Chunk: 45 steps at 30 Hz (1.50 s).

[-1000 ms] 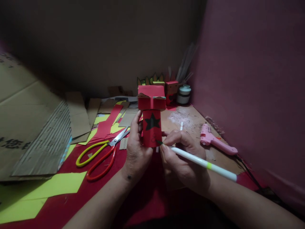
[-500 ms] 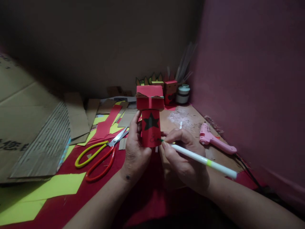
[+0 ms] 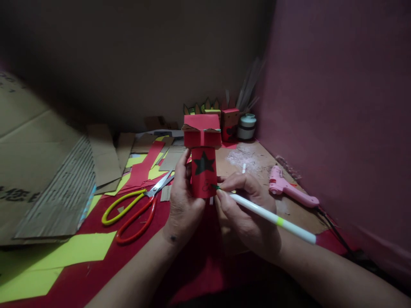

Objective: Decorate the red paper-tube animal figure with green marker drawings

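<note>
My left hand (image 3: 185, 192) is wrapped round the left side of an upright red paper figure (image 3: 202, 139), a tube with a boxy top. A dark star (image 3: 204, 163) marks its front, and thin dark lines are drawn low on the tube. In my right hand (image 3: 248, 209) is a white marker (image 3: 272, 217) with a yellow-green band, pinched near its green tip. That tip rests at or very close to the tube's lower right side. Scissors (image 3: 150, 194) with one yellow and one red handle lie open left of my left hand.
A pink glue gun (image 3: 290, 188) with a cord lies on the board at right. Behind stand a red decorated box (image 3: 230, 124) and a pale lidded jar (image 3: 246, 127). Cardboard pieces (image 3: 102, 149) and yellow paper (image 3: 73, 252) cover the left side. A wall rises at right.
The marker has tilted slightly, its back end shifting a little left and down. The drawn lines low on the tube look slightly different. My left hand keeps its hold.
</note>
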Each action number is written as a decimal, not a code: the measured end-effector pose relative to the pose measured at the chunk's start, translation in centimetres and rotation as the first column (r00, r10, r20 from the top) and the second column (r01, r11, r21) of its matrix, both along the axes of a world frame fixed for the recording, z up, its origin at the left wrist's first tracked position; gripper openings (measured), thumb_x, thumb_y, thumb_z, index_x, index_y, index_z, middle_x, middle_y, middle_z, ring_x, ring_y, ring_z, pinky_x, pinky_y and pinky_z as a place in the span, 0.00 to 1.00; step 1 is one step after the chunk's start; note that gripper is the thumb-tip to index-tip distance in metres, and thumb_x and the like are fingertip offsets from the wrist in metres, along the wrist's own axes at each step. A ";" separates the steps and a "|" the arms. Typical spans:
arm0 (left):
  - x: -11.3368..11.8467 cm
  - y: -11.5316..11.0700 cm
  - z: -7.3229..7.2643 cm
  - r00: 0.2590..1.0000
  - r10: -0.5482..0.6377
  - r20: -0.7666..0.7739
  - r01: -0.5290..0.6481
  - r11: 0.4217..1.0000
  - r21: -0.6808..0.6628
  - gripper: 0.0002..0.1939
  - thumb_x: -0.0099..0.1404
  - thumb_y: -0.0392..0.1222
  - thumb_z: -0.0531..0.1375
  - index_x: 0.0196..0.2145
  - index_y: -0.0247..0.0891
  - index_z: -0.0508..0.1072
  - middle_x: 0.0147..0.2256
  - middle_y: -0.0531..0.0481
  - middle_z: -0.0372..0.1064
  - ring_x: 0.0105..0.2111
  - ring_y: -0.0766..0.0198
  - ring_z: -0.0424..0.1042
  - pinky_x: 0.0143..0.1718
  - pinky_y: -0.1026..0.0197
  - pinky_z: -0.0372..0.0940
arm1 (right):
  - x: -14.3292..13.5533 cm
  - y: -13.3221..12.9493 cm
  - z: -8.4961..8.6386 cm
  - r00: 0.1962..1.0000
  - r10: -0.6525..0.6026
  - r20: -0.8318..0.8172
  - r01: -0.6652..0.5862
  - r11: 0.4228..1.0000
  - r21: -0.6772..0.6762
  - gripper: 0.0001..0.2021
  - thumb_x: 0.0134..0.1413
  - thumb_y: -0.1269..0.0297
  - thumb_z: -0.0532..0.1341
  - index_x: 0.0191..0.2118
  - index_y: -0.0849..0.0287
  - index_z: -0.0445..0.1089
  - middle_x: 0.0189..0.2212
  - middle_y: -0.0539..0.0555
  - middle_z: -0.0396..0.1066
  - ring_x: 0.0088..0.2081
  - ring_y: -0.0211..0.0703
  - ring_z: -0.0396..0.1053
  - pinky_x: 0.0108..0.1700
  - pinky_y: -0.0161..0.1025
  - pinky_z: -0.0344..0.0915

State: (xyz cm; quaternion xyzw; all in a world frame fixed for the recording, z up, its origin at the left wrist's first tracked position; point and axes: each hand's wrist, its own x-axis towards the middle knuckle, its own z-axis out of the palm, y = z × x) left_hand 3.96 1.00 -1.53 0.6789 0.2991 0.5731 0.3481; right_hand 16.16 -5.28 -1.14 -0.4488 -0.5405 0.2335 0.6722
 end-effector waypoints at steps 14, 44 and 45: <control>0.0 0.0 -0.1 1.000 -0.013 -0.017 0.013 1.000 -0.003 0.43 0.59 0.40 0.72 0.66 0.38 0.58 0.40 0.45 0.80 0.38 0.55 0.83 0.40 0.57 0.80 | 0.0 0.0 -0.4 0.999 0.042 -0.016 -0.042 0.999 -0.017 0.04 0.56 0.67 0.64 0.32 0.53 0.69 0.18 0.43 0.61 0.21 0.36 0.61 0.22 0.33 0.58; -0.2 0.3 -0.9 0.997 0.062 -0.043 -0.062 0.998 -0.007 0.41 0.59 0.35 0.69 0.67 0.38 0.59 0.60 0.36 0.72 0.55 0.48 0.77 0.56 0.49 0.74 | -0.3 0.3 -0.2 0.995 -0.002 -0.102 0.003 1.000 0.006 0.04 0.57 0.69 0.65 0.34 0.53 0.69 0.19 0.41 0.59 0.18 0.33 0.57 0.19 0.32 0.56; -0.1 0.3 -0.9 0.998 0.059 -0.038 -0.059 0.998 0.001 0.41 0.59 0.35 0.69 0.67 0.38 0.59 0.60 0.36 0.71 0.56 0.48 0.76 0.57 0.48 0.74 | -0.3 0.3 -0.2 0.995 -0.001 -0.100 0.002 1.000 0.006 0.04 0.57 0.69 0.65 0.34 0.53 0.69 0.19 0.41 0.59 0.18 0.33 0.57 0.19 0.32 0.56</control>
